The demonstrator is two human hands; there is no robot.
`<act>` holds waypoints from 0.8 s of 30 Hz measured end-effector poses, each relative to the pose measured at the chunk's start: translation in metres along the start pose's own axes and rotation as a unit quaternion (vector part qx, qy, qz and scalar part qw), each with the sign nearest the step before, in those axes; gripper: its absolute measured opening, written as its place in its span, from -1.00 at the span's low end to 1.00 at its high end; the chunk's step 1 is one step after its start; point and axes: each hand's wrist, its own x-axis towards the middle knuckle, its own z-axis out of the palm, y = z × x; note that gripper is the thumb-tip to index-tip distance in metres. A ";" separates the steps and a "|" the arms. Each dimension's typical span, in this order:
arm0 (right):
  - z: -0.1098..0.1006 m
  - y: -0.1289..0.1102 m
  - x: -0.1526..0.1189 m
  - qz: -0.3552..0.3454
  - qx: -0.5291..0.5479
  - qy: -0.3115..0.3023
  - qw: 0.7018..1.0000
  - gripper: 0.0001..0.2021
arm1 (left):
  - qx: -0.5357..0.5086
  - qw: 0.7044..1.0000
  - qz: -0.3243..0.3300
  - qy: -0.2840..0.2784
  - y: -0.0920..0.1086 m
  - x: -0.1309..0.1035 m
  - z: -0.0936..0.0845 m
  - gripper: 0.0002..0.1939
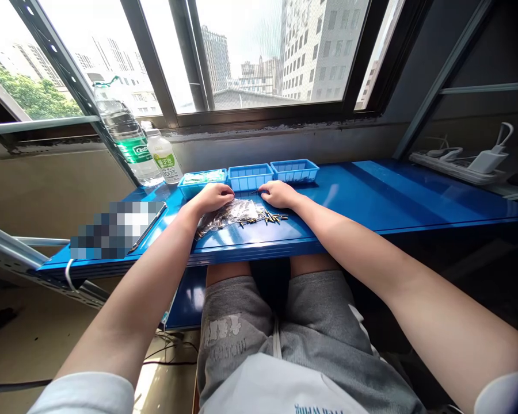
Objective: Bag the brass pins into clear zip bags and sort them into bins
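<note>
Bright daylight through the window point(242, 57), and below it the blue table point(371, 190) runs wide, with the person sitting right up against it. Both hands are out over the table, forearms coming in from either side. The right hand point(280, 194) is pinched narrow, a thin dark piece point(255, 191) poking out leftward from its fingertips. The left hand point(214, 197) is curled low above the plastic bag point(237, 211); its fingertips are tucked away, so I can't tell whether it grips anything.

And here's the relation that counts: the loose metal pins point(274, 217) lie on the body side of the hands, closer to the right one, just short of it. The spread runs sideways, roughly along the table's near edge, though single pins point every which way; the bag sits at its left end.

Beyond the hands, very close, three trays in a row: the left tray point(201, 183) with green-and-white packets, the middle tray point(251, 178) facing the gap between the hands, the right tray point(295, 171) past the right hand. Bottles point(166, 158) and a tablet point(121, 230) crowd the left; open table stretches away on the right
</note>
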 end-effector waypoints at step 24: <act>-0.003 -0.007 -0.001 0.024 -0.009 0.005 1.000 -0.73 | 0.000 1.000 0.004 -0.003 0.002 -0.001 -0.001 -0.68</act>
